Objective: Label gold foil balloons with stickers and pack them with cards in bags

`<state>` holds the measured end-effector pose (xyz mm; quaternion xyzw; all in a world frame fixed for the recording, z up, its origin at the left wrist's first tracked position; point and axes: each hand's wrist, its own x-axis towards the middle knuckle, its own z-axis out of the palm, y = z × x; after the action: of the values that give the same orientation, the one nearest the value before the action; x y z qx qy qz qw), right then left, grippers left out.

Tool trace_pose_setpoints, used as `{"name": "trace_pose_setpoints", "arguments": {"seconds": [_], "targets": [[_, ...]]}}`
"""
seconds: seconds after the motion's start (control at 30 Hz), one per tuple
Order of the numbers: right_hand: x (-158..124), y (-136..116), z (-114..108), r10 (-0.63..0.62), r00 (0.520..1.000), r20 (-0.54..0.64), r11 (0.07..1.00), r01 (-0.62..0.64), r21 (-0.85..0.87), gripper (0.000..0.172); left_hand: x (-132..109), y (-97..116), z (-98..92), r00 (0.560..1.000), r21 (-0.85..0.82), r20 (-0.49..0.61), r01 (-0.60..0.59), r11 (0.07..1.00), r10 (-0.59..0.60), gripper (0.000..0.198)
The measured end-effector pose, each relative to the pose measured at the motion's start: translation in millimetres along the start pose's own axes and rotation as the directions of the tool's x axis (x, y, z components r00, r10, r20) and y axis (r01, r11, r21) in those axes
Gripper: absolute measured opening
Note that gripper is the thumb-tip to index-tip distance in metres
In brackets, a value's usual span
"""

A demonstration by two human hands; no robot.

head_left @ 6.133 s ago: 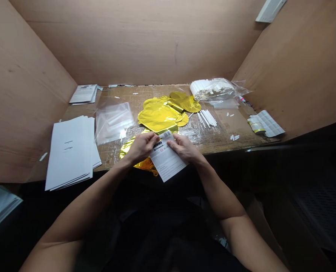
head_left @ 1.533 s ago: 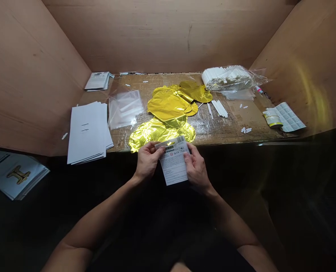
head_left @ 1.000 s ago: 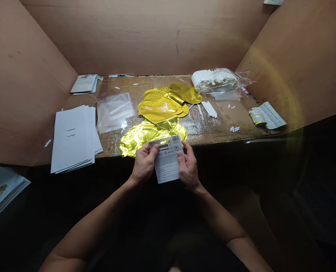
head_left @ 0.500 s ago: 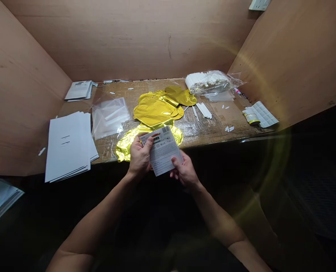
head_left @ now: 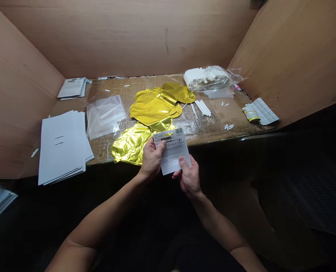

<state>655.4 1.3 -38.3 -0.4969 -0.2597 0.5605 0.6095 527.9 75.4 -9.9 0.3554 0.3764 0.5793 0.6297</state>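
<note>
My left hand (head_left: 152, 160) and my right hand (head_left: 189, 175) together hold a white printed card (head_left: 173, 152) with a barcode and small symbols, just off the table's front edge. My left thumb presses its upper left part, and my right fingers pinch its lower right corner. Behind the card lies a gold foil balloon (head_left: 130, 144), close to my left hand but not touching it. Further gold foil balloons (head_left: 153, 109) lie flat in a heap at the table's middle.
The cardboard-covered table (head_left: 213, 130) stands between tan board walls. On it are a stack of white sheets (head_left: 62, 147), a clear plastic bag (head_left: 105, 117), a bagged bundle of white sticks (head_left: 207, 78), loose white sticks (head_left: 202, 107), and a sticker sheet (head_left: 261, 111).
The card has turned from a tilted to a nearly upright position, and my right hand has shifted down to its lower corner. The view has moved slightly, and the lower gold balloon now shows more fully.
</note>
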Motion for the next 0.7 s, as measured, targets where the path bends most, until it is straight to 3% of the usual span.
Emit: {"name": "trace_pose_setpoints", "arguments": {"seconds": [0.23, 0.4, 0.57, 0.7], "targets": [[7.6, 2.9, 1.5, -0.011, 0.999, 0.041, 0.999, 0.013, -0.040, 0.049, 9.5, 2.1, -2.6, 0.999, 0.053, -0.031, 0.022, 0.998, -0.021, 0.054], [19.7, 0.5, 1.8, -0.053, 0.998, -0.047, 0.999, 0.053, 0.007, 0.053, 10.5, -9.9, 0.3, 0.998, 0.170, 0.065, -0.026, 0.985, 0.015, 0.044], [32.9, -6.6, -3.0, -0.085, 0.989, -0.121, 0.996, 0.089, 0.025, 0.055, 8.7, -20.0, 8.9, 0.996, 0.247, 0.090, -0.014, 0.969, -0.009, 0.044], [32.0, -12.2, -10.7, -0.034, 0.999, -0.020, 0.992, 0.036, 0.123, 0.062, 13.2, -19.7, 17.3, 0.988, 0.217, 0.144, 0.025, 0.976, -0.057, 0.052]]}}
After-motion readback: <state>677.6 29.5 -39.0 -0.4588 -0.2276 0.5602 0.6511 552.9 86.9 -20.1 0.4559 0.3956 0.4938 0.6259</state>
